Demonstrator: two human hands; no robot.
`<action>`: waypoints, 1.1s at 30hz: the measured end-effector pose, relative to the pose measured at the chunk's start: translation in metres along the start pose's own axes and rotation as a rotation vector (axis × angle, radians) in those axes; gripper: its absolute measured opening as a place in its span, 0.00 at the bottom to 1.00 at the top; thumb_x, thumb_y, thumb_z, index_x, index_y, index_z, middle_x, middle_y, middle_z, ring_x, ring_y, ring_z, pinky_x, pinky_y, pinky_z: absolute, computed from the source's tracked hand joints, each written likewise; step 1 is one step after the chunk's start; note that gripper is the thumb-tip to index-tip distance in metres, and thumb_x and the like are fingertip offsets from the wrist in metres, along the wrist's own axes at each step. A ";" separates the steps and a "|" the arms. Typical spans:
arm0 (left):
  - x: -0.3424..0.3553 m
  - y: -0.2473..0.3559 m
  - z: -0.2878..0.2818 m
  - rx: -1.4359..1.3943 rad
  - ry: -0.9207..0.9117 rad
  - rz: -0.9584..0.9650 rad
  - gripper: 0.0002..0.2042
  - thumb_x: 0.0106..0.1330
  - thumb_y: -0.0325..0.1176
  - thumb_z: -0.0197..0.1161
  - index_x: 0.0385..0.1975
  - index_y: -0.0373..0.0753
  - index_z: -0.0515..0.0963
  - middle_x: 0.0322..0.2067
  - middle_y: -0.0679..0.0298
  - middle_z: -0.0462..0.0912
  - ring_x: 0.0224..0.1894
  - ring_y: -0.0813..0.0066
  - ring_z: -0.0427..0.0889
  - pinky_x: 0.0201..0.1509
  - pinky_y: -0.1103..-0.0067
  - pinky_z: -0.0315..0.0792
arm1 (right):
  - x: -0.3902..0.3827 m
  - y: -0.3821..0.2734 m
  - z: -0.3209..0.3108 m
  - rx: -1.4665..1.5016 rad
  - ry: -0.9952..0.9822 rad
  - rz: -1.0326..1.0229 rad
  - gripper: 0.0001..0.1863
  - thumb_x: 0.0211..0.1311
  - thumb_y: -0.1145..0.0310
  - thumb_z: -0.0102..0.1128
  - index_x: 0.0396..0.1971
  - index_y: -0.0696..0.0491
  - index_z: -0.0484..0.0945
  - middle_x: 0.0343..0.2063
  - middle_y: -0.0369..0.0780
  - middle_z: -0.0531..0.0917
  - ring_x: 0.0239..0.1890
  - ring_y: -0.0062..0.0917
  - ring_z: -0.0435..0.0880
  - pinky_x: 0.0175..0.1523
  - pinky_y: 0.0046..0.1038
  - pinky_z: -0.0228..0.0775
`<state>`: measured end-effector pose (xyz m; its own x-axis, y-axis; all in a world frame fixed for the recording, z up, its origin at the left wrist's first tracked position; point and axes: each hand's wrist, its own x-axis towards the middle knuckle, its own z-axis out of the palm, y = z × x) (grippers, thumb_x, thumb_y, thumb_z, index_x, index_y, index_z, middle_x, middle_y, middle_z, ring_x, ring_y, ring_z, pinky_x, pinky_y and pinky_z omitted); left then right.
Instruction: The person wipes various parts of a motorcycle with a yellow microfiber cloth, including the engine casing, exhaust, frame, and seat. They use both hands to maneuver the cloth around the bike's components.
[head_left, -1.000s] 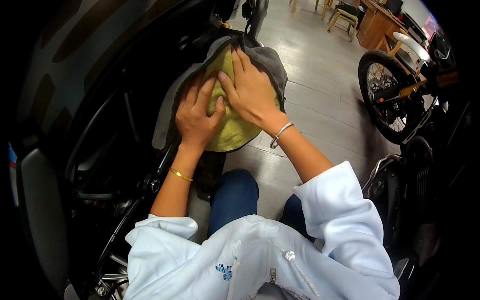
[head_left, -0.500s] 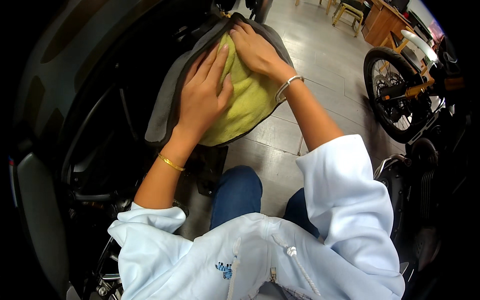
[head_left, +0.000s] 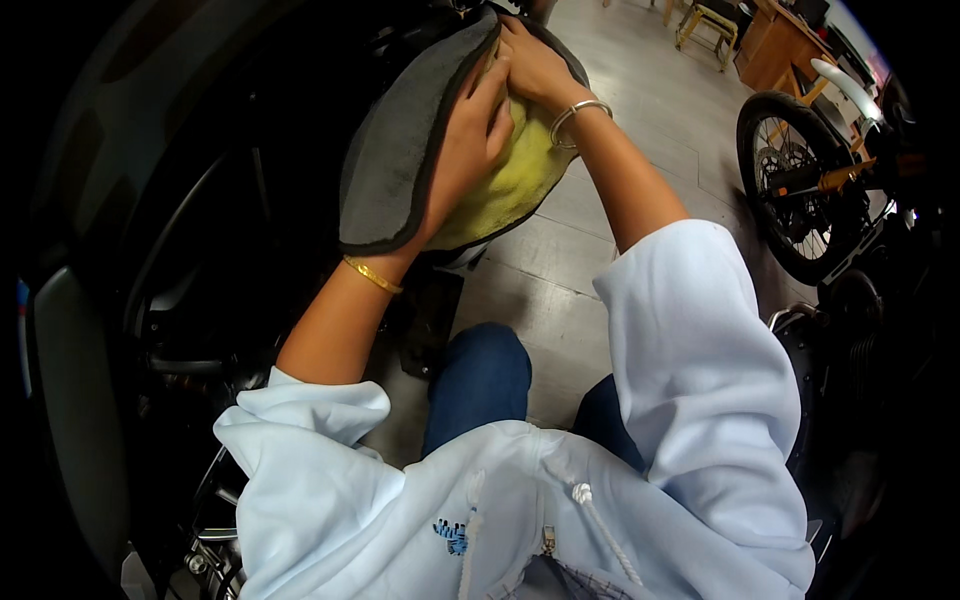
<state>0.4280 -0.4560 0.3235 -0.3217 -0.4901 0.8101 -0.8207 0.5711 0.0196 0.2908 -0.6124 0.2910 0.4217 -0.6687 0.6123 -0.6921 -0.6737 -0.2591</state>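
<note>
A thick two-sided cloth, grey outside and yellow inside with a dark border, is bunched around a part of the black motorcycle at the upper middle. My left hand presses into the yellow side, and a grey flap folds over its back and hides some of the fingers. Beside it, further up, my right hand grips the cloth near its top edge with bent fingers. The two hands nearly touch at the fingertips. What lies under the cloth is hidden.
A dark motorcycle fills the left side close to my arm. At right stands another motorcycle with a spoked front wheel. Grey floor tiles lie between them. A chair and a wooden desk are far right.
Both hands have moved up and closer together. The left hand has shifted right, and the grey flap now covers more of it. Less of the yellow side shows.
</note>
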 end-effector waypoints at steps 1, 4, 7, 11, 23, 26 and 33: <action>-0.004 0.000 -0.002 0.071 0.007 0.007 0.21 0.64 0.37 0.58 0.57 0.43 0.74 0.49 0.56 0.79 0.51 0.61 0.78 0.56 0.70 0.72 | -0.006 -0.005 -0.006 0.029 0.038 -0.003 0.25 0.68 0.60 0.38 0.61 0.54 0.65 0.63 0.49 0.65 0.57 0.46 0.73 0.60 0.39 0.68; -0.017 0.005 -0.008 0.019 0.054 -0.046 0.20 0.63 0.37 0.59 0.57 0.49 0.76 0.43 0.57 0.82 0.46 0.62 0.81 0.51 0.71 0.74 | -0.019 -0.024 -0.019 -0.088 0.031 0.021 0.25 0.70 0.57 0.34 0.60 0.56 0.66 0.64 0.52 0.63 0.55 0.48 0.76 0.58 0.41 0.69; -0.025 0.008 -0.007 -0.061 0.111 -0.101 0.19 0.61 0.35 0.61 0.54 0.49 0.78 0.36 0.58 0.84 0.38 0.63 0.83 0.45 0.72 0.76 | -0.044 -0.043 -0.027 -0.105 0.122 0.141 0.26 0.71 0.57 0.35 0.59 0.57 0.67 0.58 0.54 0.72 0.52 0.45 0.79 0.54 0.43 0.70; -0.037 0.012 -0.012 -0.054 0.160 -0.086 0.19 0.59 0.32 0.62 0.53 0.49 0.80 0.36 0.60 0.84 0.37 0.64 0.83 0.45 0.73 0.76 | -0.060 -0.061 -0.031 -0.147 0.276 0.110 0.24 0.69 0.59 0.40 0.54 0.62 0.70 0.48 0.51 0.79 0.49 0.42 0.79 0.54 0.40 0.68; -0.074 0.021 -0.008 -0.253 0.036 -0.200 0.23 0.63 0.25 0.54 0.61 0.41 0.71 0.56 0.55 0.76 0.58 0.61 0.75 0.62 0.71 0.68 | -0.102 -0.107 -0.031 0.003 0.463 0.204 0.21 0.65 0.65 0.48 0.49 0.64 0.76 0.47 0.47 0.80 0.51 0.40 0.73 0.56 0.39 0.62; -0.081 0.023 -0.003 -0.436 0.007 -0.272 0.21 0.67 0.25 0.48 0.62 0.34 0.69 0.60 0.52 0.73 0.62 0.56 0.71 0.66 0.68 0.63 | -0.116 -0.120 -0.030 0.145 0.450 0.253 0.20 0.66 0.67 0.48 0.50 0.65 0.74 0.57 0.49 0.71 0.57 0.43 0.67 0.62 0.39 0.59; -0.075 0.027 -0.013 -0.235 0.014 -0.240 0.23 0.66 0.28 0.54 0.62 0.41 0.70 0.59 0.53 0.73 0.61 0.55 0.71 0.66 0.66 0.62 | -0.124 -0.127 -0.032 0.309 0.454 0.332 0.21 0.60 0.76 0.47 0.53 0.68 0.71 0.64 0.57 0.59 0.60 0.52 0.62 0.66 0.42 0.57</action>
<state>0.4355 -0.3951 0.2705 -0.1243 -0.6211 0.7738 -0.7401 0.5775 0.3446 0.3081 -0.4342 0.2719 -0.1224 -0.7032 0.7004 -0.5138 -0.5588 -0.6509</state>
